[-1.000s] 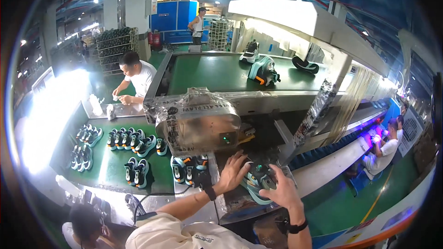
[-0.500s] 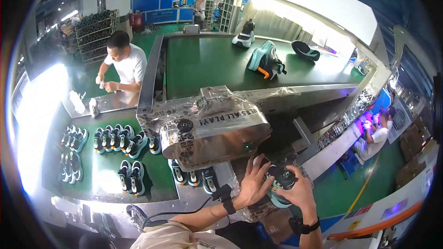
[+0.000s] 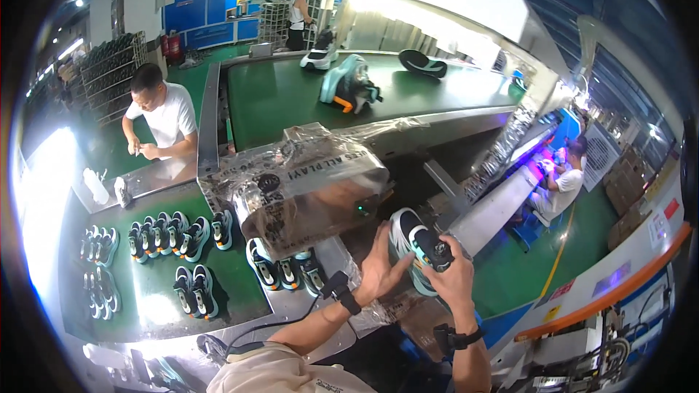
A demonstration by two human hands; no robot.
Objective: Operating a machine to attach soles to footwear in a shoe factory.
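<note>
A black, white and teal sneaker (image 3: 410, 231) is tilted in front of me, toe pointing away. My right hand (image 3: 453, 276) is closed around its dark collar end, thumb and fingers on either side. Stretched out along the sneaker's left side is my left hand (image 3: 380, 271), its thumb apart and reaching toward the teal sole; whether it bears any weight I cannot tell. Both wrists wear black bands. Just beyond the hands stands a plastic-wrapped machine housing (image 3: 313, 193) with a small green light. More sneakers (image 3: 287, 271) stand left of my left wrist.
Rows of matching sneakers (image 3: 195, 291) stand on the green belt at left. Shoes, including a teal one (image 3: 346, 81), lie on the far green conveyor (image 3: 269, 113). A person (image 3: 164, 113) works at left, another (image 3: 564, 175) sits at right. A black cable (image 3: 280, 325) runs from my left wrist.
My left hand has slid off the sneaker's top to its side, uncovering the white and black toe. The sneaker now points more away from me. The view has shifted right.
</note>
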